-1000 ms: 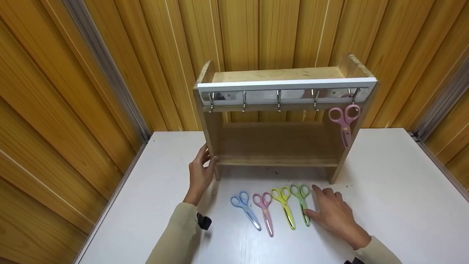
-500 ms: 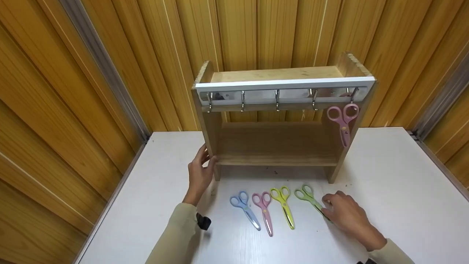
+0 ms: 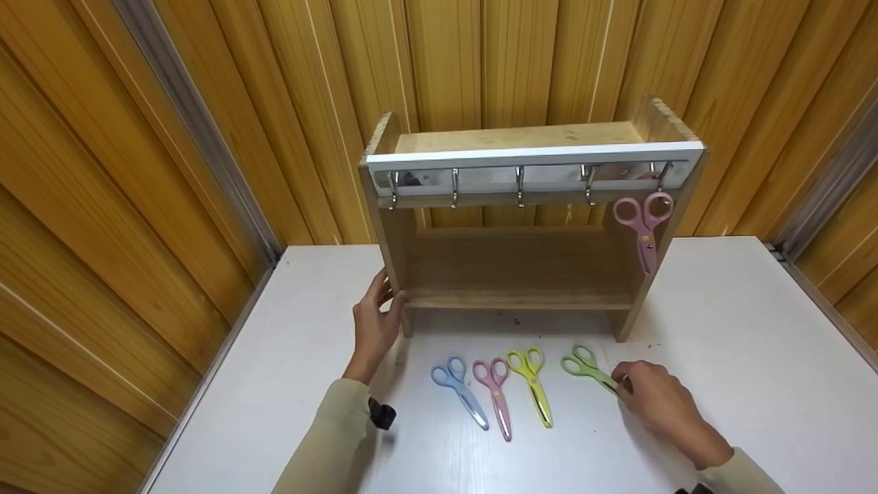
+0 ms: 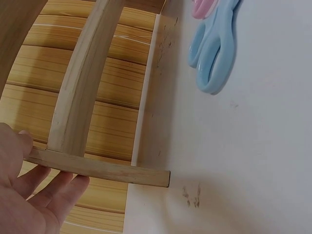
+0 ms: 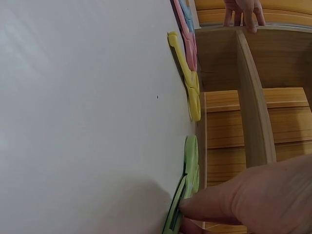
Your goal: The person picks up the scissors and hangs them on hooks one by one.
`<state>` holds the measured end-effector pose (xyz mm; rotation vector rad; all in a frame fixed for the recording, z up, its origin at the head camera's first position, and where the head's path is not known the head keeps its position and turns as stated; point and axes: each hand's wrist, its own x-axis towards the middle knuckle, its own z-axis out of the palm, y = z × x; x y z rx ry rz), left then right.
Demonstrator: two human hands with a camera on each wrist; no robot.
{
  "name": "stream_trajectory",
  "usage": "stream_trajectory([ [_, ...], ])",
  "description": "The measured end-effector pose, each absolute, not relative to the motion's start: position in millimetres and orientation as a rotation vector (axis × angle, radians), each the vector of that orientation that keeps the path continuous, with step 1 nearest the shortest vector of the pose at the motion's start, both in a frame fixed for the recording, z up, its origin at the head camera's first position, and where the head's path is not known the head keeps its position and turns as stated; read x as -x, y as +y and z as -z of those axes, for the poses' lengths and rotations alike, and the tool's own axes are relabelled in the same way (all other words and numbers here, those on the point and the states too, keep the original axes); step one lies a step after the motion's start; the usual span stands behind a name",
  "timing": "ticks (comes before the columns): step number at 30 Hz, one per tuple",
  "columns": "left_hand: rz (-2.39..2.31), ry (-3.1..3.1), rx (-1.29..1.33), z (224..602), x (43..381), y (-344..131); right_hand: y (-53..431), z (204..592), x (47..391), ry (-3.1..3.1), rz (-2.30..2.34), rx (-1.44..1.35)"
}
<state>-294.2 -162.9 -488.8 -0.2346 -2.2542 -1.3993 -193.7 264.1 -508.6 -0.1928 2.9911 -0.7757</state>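
My left hand [image 3: 375,328] grips the left side panel of a wooden rack [image 3: 521,302], thumb on the inner side and fingers outside, as the left wrist view also shows. On the right, my right hand [image 3: 660,398] pinches green scissors [image 3: 586,367] by the blade end; their handle loops point up and left. Yellow scissors [image 3: 535,387], pink scissors [image 3: 497,398] and blue scissors [image 3: 461,391] lie side by side on the table, handles toward the rack. Another pair of pink scissors [image 3: 645,230] hangs by a handle loop from the rightmost hook.
A metal strip with several hooks [image 3: 520,186] runs along the rack's upper front. The rack stands on a white table [image 3: 302,302] before wood-look panel walls [image 3: 446,62]. Small dark specks mark the tabletop near the rack's base.
My right hand has moved right with the green scissors, drawing them away from the yellow pair and turning them so the blades point more to the right. The left hand stays put.
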Motion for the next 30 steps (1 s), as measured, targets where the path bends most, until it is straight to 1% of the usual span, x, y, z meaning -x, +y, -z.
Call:
stream_trajectory([
  [16, 1.399, -2.23, 0.254, 488.3, 294.3, -162.2, 264.5, 507.3, 194.3, 2.982, 0.767, 0.171],
  [30, 1.408, -2.232, 0.255, 489.4, 295.7, -162.5, 266.2, 503.0, 195.7, 2.991, 0.777, 0.229],
])
